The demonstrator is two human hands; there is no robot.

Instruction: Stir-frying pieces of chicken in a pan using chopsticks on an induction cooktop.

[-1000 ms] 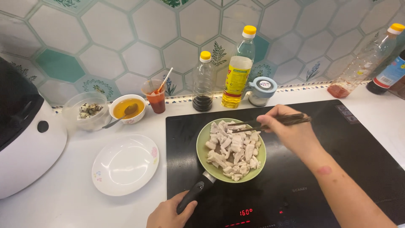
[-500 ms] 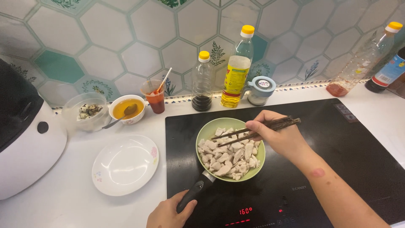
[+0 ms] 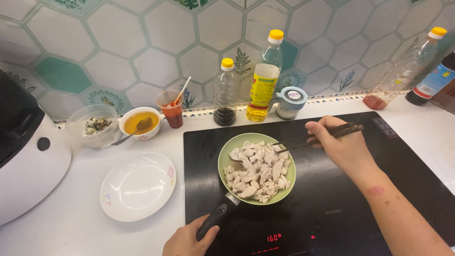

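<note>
Wooden chopsticks (image 3: 318,136) lifted off the meat (image 3: 256,171); pan (image 3: 257,174) unmoved.

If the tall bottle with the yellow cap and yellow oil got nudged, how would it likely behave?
The tall oil bottle looks narrow for its height, so it would probably tip rather than slide. It seems over half full, which likely makes it fairly heavy. If it fell, the round body might roll toward the dark sauce bottle or grey-lidded jar beside it.
</note>
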